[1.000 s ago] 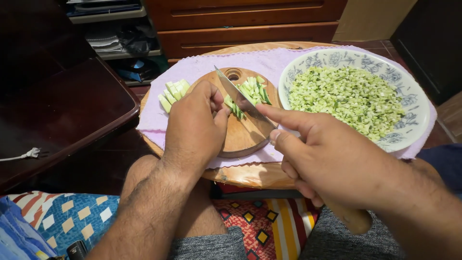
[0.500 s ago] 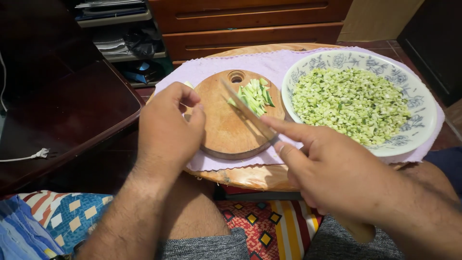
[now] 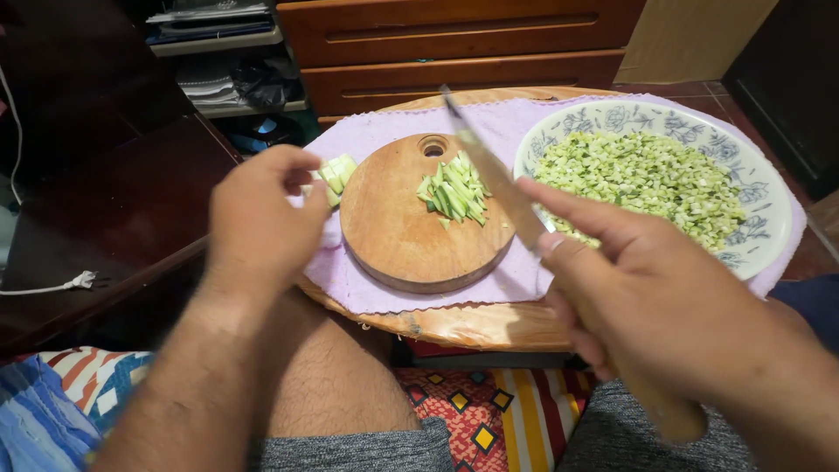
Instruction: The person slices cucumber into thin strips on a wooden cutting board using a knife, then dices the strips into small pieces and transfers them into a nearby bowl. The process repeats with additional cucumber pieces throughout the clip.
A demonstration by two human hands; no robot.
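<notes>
On a low round wooden table (image 3: 489, 328) draped with a lilac cloth (image 3: 384, 131), the left hand (image 3: 262, 218) curls its fingertips around the cucumber sticks (image 3: 336, 172) stacked at the cloth's left edge, just off the board, fingers closed on them in a light pinch. One round wooden cutting board (image 3: 406, 236) sits in the middle, its hanging hole turned away, with a single loose bundle of cucumber strips (image 3: 456, 192) lying near the far side, handy for the blade. The right hand (image 3: 664, 306) grips one knife (image 3: 494, 175) by its wooden handle, forefinger laid along the spine for control, the blade raised clear above the board. At far right, one blue-patterned bowl (image 3: 769, 201) holds a heap of diced cucumber (image 3: 651, 179), too many pieces to count.
</notes>
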